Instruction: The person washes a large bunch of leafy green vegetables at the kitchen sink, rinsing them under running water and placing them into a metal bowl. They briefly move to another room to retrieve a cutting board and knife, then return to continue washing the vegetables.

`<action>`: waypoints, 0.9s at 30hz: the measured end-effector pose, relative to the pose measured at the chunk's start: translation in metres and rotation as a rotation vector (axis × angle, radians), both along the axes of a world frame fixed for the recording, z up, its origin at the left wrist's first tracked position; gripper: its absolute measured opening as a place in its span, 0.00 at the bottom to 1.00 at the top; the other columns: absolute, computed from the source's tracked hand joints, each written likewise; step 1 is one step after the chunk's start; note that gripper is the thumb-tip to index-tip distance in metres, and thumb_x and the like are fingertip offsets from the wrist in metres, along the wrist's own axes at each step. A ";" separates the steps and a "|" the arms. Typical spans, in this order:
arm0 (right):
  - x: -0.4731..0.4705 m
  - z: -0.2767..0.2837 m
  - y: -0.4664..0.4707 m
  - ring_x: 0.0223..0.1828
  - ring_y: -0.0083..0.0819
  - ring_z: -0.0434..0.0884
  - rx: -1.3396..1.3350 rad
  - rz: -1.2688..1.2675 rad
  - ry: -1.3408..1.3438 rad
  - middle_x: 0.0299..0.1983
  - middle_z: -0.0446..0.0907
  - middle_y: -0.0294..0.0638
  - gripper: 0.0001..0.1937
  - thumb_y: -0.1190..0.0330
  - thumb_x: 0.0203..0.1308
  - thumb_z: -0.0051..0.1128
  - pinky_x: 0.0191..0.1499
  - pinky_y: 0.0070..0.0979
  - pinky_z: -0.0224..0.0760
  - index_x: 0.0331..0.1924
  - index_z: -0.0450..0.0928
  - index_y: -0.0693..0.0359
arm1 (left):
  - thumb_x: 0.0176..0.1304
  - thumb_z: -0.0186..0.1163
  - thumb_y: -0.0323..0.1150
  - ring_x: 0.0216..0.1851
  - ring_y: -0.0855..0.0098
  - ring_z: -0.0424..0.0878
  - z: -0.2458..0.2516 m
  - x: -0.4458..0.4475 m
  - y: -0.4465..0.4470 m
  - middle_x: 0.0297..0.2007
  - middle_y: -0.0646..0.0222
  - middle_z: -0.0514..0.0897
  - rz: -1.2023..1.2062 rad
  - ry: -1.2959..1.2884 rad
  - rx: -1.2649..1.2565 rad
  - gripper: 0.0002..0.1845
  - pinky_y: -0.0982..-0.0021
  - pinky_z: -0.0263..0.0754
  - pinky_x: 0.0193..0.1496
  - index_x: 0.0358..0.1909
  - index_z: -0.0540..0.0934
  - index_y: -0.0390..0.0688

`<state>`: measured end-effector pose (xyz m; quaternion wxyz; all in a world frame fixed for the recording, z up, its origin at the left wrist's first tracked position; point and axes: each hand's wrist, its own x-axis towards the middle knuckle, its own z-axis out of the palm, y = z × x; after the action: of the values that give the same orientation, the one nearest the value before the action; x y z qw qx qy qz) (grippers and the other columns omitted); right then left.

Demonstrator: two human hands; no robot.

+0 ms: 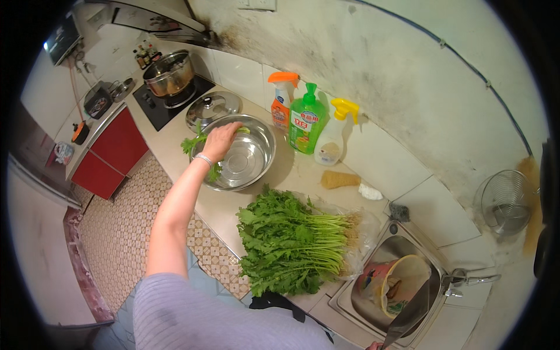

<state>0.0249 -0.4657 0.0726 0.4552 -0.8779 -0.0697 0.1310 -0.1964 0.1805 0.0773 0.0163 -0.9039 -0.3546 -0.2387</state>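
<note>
My left hand [222, 141] is over the near left side of a stainless steel basin [245, 162], closed around a few leafy green stems [192, 142]; their leaves hang over the rim and into the basin. At the bottom edge of the picture, only the fingers of my right hand [375, 345] show, on the handle end of a broad-bladed knife [407, 317] whose blade reaches over the sink. Between basin and sink, a large bunch of leafy greens [293, 240] with roots lies on a clear plastic bag [369, 227].
A bucket [393, 284] stands tilted in the steel sink [385, 247] beside the faucet [470, 278]. Along the wall are an orange-topped spray bottle [280, 105], a green detergent bottle [307, 124] and a yellow-topped spray bottle [331, 140]. A pot [169, 74] sits on the stove, near a lid [213, 109].
</note>
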 end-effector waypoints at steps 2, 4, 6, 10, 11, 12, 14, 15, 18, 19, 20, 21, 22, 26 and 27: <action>-0.011 0.005 0.005 0.14 0.18 0.66 -0.031 -0.005 0.000 0.14 0.69 0.33 0.08 0.66 0.54 0.56 0.17 0.18 0.57 0.25 0.70 0.59 | 0.56 0.55 0.31 0.44 0.63 0.74 -0.028 0.013 0.003 0.43 0.66 0.76 0.075 0.136 -0.026 0.21 0.62 0.65 0.45 0.52 0.68 0.49; -0.014 0.007 0.013 0.14 0.18 0.66 -0.062 -0.026 0.049 0.14 0.69 0.32 0.08 0.66 0.54 0.56 0.16 0.18 0.56 0.25 0.70 0.60 | 0.55 0.57 0.32 0.47 0.62 0.72 -0.037 0.035 -0.008 0.46 0.65 0.75 0.046 0.048 0.065 0.21 0.61 0.62 0.48 0.53 0.67 0.47; -0.014 0.007 0.020 0.13 0.18 0.65 -0.031 -0.085 0.115 0.13 0.68 0.32 0.08 0.67 0.54 0.56 0.16 0.19 0.57 0.26 0.70 0.61 | 0.55 0.57 0.32 0.44 0.60 0.73 -0.030 0.071 -0.033 0.43 0.63 0.76 -0.055 -0.172 0.051 0.14 0.62 0.64 0.46 0.44 0.73 0.44; -0.004 -0.002 0.031 0.13 0.19 0.69 0.261 -0.058 0.111 0.13 0.70 0.35 0.06 0.76 0.54 0.53 0.16 0.15 0.59 0.25 0.68 0.65 | 0.47 0.58 0.25 0.38 0.61 0.75 -0.038 0.121 -0.175 0.34 0.64 0.79 -0.632 -0.168 -0.197 0.08 0.64 0.69 0.40 0.32 0.78 0.43; 0.000 -0.003 0.031 0.13 0.18 0.69 0.249 -0.058 0.130 0.13 0.70 0.35 0.06 0.75 0.54 0.53 0.16 0.14 0.58 0.25 0.68 0.65 | 0.46 0.57 0.26 0.36 0.63 0.75 -0.045 0.131 -0.215 0.31 0.66 0.78 -0.787 -0.075 -0.165 0.09 0.65 0.68 0.39 0.32 0.78 0.43; 0.004 -0.005 0.030 0.13 0.17 0.69 0.262 -0.046 0.142 0.13 0.70 0.35 0.06 0.75 0.54 0.54 0.16 0.14 0.58 0.25 0.68 0.64 | 0.46 0.56 0.26 0.36 0.64 0.74 -0.054 0.140 -0.250 0.32 0.67 0.76 -0.788 0.026 -0.228 0.10 0.65 0.67 0.40 0.33 0.78 0.43; 0.011 -0.007 0.025 0.13 0.16 0.69 0.279 -0.002 0.145 0.13 0.70 0.34 0.06 0.75 0.54 0.54 0.16 0.13 0.57 0.25 0.69 0.64 | 0.48 0.55 0.27 0.36 0.66 0.72 -0.074 0.158 -0.291 0.32 0.67 0.74 -0.699 0.129 -0.248 0.10 0.66 0.66 0.41 0.34 0.77 0.42; 0.016 -0.009 0.021 0.13 0.16 0.69 0.279 0.027 0.138 0.13 0.70 0.34 0.06 0.75 0.55 0.54 0.16 0.13 0.57 0.24 0.69 0.64 | 0.48 0.54 0.27 0.37 0.66 0.72 -0.084 0.167 -0.303 0.33 0.66 0.74 -0.628 0.123 -0.209 0.10 0.66 0.65 0.42 0.35 0.77 0.42; 0.025 -0.011 0.004 0.14 0.15 0.68 0.299 0.069 0.135 0.13 0.70 0.33 0.07 0.75 0.55 0.54 0.16 0.13 0.56 0.24 0.69 0.64 | 0.49 0.54 0.28 0.38 0.66 0.70 -0.104 0.177 -0.319 0.35 0.66 0.72 -0.481 0.168 -0.140 0.10 0.66 0.63 0.44 0.36 0.75 0.42; 0.028 -0.012 -0.002 0.14 0.15 0.68 0.333 0.081 0.141 0.13 0.70 0.32 0.07 0.75 0.55 0.54 0.16 0.13 0.56 0.23 0.69 0.64 | 0.50 0.54 0.28 0.38 0.66 0.70 -0.105 0.178 -0.321 0.35 0.65 0.72 -0.434 0.211 -0.131 0.10 0.66 0.63 0.44 0.36 0.74 0.42; 0.030 -0.013 -0.008 0.14 0.15 0.68 0.322 0.076 0.147 0.13 0.70 0.32 0.07 0.75 0.55 0.54 0.16 0.13 0.56 0.23 0.69 0.64 | 0.49 0.56 0.27 0.41 0.63 0.70 -0.104 0.177 -0.322 0.39 0.64 0.73 -0.427 0.184 -0.172 0.10 0.65 0.63 0.45 0.35 0.74 0.43; 0.032 -0.015 -0.013 0.14 0.15 0.68 0.335 0.073 0.158 0.13 0.70 0.32 0.07 0.75 0.55 0.54 0.16 0.13 0.56 0.23 0.69 0.64 | 0.48 0.57 0.27 0.42 0.63 0.71 -0.102 0.175 -0.323 0.40 0.64 0.74 -0.454 0.091 -0.241 0.10 0.65 0.63 0.46 0.36 0.73 0.43; 0.035 -0.016 -0.018 0.14 0.15 0.68 0.369 0.065 0.171 0.13 0.70 0.32 0.07 0.75 0.55 0.54 0.16 0.13 0.56 0.23 0.69 0.64 | 0.48 0.58 0.26 0.44 0.63 0.71 -0.096 0.172 -0.324 0.42 0.64 0.74 -0.481 0.015 -0.324 0.11 0.64 0.63 0.47 0.36 0.73 0.43; 0.044 -0.026 -0.036 0.13 0.15 0.68 0.375 0.050 0.164 0.12 0.70 0.32 0.08 0.75 0.55 0.54 0.16 0.13 0.56 0.23 0.69 0.64 | 0.56 0.57 0.26 0.36 0.67 0.77 -0.064 0.159 -0.317 0.35 0.64 0.79 -0.411 -0.166 -0.783 0.11 0.68 0.70 0.41 0.41 0.70 0.41; 0.048 -0.028 -0.041 0.13 0.15 0.68 0.378 0.066 0.170 0.12 0.69 0.32 0.07 0.75 0.55 0.54 0.16 0.14 0.56 0.23 0.69 0.64 | 0.59 0.55 0.27 0.34 0.71 0.77 -0.054 0.157 -0.314 0.33 0.65 0.80 -0.339 -0.179 -0.873 0.11 0.72 0.71 0.40 0.43 0.69 0.40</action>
<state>0.0727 -0.5063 0.0445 0.6117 -0.7598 -0.0832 0.2039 -0.0392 -0.1338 0.0230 -0.4346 -0.8473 -0.2694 -0.1436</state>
